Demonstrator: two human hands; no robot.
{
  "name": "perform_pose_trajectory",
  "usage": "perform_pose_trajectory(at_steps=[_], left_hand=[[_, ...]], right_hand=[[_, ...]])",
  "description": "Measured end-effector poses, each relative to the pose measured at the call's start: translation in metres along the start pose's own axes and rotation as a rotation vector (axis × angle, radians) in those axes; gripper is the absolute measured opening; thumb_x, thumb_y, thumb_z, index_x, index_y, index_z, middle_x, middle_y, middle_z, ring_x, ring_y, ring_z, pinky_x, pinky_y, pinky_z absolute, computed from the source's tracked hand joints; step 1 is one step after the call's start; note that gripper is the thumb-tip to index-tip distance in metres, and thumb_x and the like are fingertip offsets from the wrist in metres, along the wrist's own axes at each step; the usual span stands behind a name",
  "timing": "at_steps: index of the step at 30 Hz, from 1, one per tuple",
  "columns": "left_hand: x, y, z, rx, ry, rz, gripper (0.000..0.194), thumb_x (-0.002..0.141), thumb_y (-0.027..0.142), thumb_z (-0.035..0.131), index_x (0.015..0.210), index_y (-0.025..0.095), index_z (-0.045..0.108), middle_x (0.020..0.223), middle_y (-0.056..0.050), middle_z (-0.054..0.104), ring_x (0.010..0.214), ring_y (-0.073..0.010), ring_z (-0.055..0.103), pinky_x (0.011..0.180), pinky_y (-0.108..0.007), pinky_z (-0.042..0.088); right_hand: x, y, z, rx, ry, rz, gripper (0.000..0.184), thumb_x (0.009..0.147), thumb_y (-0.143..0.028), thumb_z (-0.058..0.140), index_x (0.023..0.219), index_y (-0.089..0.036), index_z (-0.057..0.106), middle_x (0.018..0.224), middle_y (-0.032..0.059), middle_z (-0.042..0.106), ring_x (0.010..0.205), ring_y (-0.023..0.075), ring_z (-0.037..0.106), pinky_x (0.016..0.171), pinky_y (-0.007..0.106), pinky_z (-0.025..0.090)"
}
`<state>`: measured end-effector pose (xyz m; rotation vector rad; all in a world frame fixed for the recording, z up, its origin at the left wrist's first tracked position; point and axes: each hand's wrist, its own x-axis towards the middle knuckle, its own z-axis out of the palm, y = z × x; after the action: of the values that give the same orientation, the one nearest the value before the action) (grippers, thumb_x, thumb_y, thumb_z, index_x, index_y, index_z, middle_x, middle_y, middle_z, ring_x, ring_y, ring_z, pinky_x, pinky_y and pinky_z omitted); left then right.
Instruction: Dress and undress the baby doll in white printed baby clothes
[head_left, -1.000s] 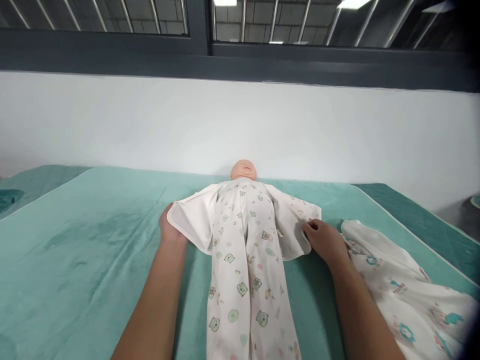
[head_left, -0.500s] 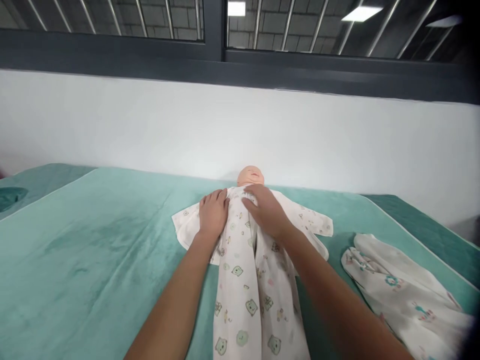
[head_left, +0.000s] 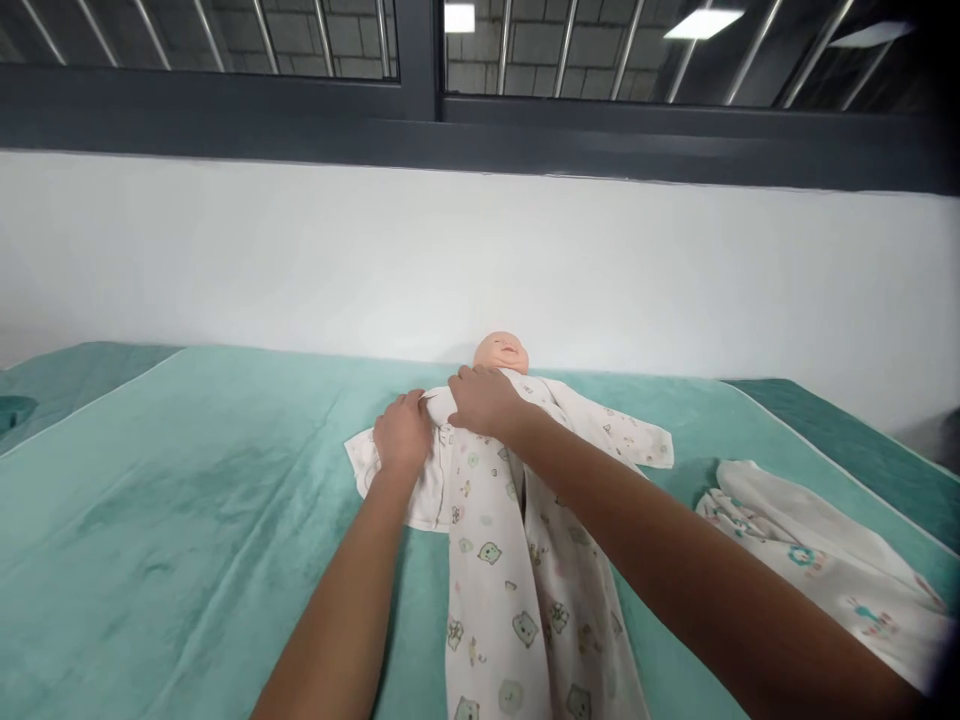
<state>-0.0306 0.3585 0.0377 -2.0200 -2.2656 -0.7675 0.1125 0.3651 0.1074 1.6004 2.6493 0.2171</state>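
Note:
A baby doll (head_left: 501,350) lies on its back, its head toward the wall and its body covered by white baby clothes (head_left: 487,560) printed with green bears. Two long legs of the clothes stretch toward me. The short-looking left sleeve (head_left: 364,458) and the right sleeve (head_left: 641,440) spread out to the sides. My left hand (head_left: 405,432) is closed on the white cloth near the left shoulder, pulling up a small edge. Beside it my right hand (head_left: 486,402) is bent over the cloth at the doll's chest and shoulder; its fingertips are partly hidden.
A green plush mat (head_left: 225,520) covers the surface. At the right lies a crumpled white printed cloth (head_left: 810,540). Behind the doll rises a white wall (head_left: 300,250), with a dark window frame (head_left: 300,115) and metal bars above.
My right hand has moved left across the doll's chest toward my left hand. My left hand has shifted slightly left and down and now grips the cloth, lifting an edge at the shoulder.

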Motion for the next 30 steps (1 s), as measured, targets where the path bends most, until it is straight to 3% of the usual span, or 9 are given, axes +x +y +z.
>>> perform_pose_trajectory(at_steps=[4, 8, 11, 16, 21, 27, 30], left_hand=[[0.002, -0.001, 0.001, -0.024, -0.018, 0.008, 0.040, 0.098, 0.032, 0.030, 0.122, 0.025, 0.061, 0.117, -0.008, 0.068, 0.106, -0.0265, 0.062, 0.084, -0.038, 0.045], [0.004, -0.003, 0.002, -0.057, -0.026, 0.006, 0.039, 0.097, 0.032, 0.032, 0.120, 0.025, 0.063, 0.116, -0.008, 0.069, 0.104, -0.0269, 0.063, 0.083, -0.038, 0.045], [-0.001, -0.002, -0.001, -0.091, -0.001, -0.002, 0.040, 0.098, 0.034, 0.030, 0.121, 0.026, 0.061, 0.121, -0.007, 0.067, 0.107, -0.0262, 0.062, 0.083, -0.037, 0.046], [-0.015, -0.004, -0.006, -0.145, 0.048, -0.046, 0.043, 0.099, 0.035, 0.027, 0.127, 0.025, 0.057, 0.126, -0.006, 0.065, 0.112, -0.0254, 0.060, 0.087, -0.036, 0.046], [-0.023, -0.014, -0.007, -0.179, 0.025, -0.115, 0.043, 0.098, 0.035, 0.029, 0.126, 0.025, 0.060, 0.120, -0.008, 0.068, 0.109, -0.0272, 0.063, 0.084, -0.037, 0.048], [-0.032, -0.020, -0.006, -0.178, -0.004, -0.116, 0.039, 0.094, 0.023, 0.034, 0.123, 0.026, 0.061, 0.120, -0.008, 0.068, 0.106, -0.0264, 0.063, 0.084, -0.035, 0.048], [-0.038, -0.015, -0.010, -0.153, 0.044, -0.093, 0.046, 0.092, 0.020, 0.037, 0.136, 0.022, 0.048, 0.126, -0.012, 0.062, 0.113, -0.0271, 0.059, 0.088, -0.037, 0.047]], right_hand=[[0.037, -0.018, 0.006, -0.059, -0.114, -0.048, 0.034, 0.081, -0.034, 0.066, 0.111, -0.017, 0.064, 0.120, 0.0159, 0.060, 0.109, 0.0314, 0.056, 0.087, 0.043, 0.045], [0.048, -0.023, 0.009, -0.112, -0.186, -0.133, 0.030, 0.083, -0.032, 0.065, 0.109, -0.019, 0.064, 0.108, 0.0134, 0.067, 0.098, 0.0273, 0.064, 0.080, 0.037, 0.047], [0.039, -0.018, 0.001, -0.150, -0.192, -0.171, 0.033, 0.083, -0.036, 0.065, 0.112, -0.020, 0.062, 0.101, 0.0115, 0.069, 0.095, 0.0271, 0.065, 0.080, 0.038, 0.046], [0.017, -0.004, -0.015, -0.213, -0.138, -0.173, 0.033, 0.086, -0.032, 0.060, 0.119, -0.024, 0.057, 0.109, 0.0119, 0.065, 0.101, 0.0291, 0.062, 0.079, 0.040, 0.045], [0.001, 0.007, -0.025, -0.257, -0.083, -0.120, 0.037, 0.085, -0.028, 0.060, 0.122, -0.024, 0.055, 0.111, 0.0146, 0.062, 0.101, 0.0312, 0.059, 0.078, 0.041, 0.045], [-0.013, 0.019, -0.032, -0.250, -0.006, -0.067, 0.041, 0.082, -0.026, 0.064, 0.122, -0.022, 0.056, 0.113, 0.0152, 0.060, 0.105, 0.0319, 0.056, 0.088, 0.047, 0.041], [-0.016, 0.023, -0.032, -0.203, 0.030, -0.060, 0.037, 0.086, -0.031, 0.061, 0.121, -0.022, 0.055, 0.112, 0.0147, 0.060, 0.103, 0.0307, 0.057, 0.087, 0.047, 0.041]])
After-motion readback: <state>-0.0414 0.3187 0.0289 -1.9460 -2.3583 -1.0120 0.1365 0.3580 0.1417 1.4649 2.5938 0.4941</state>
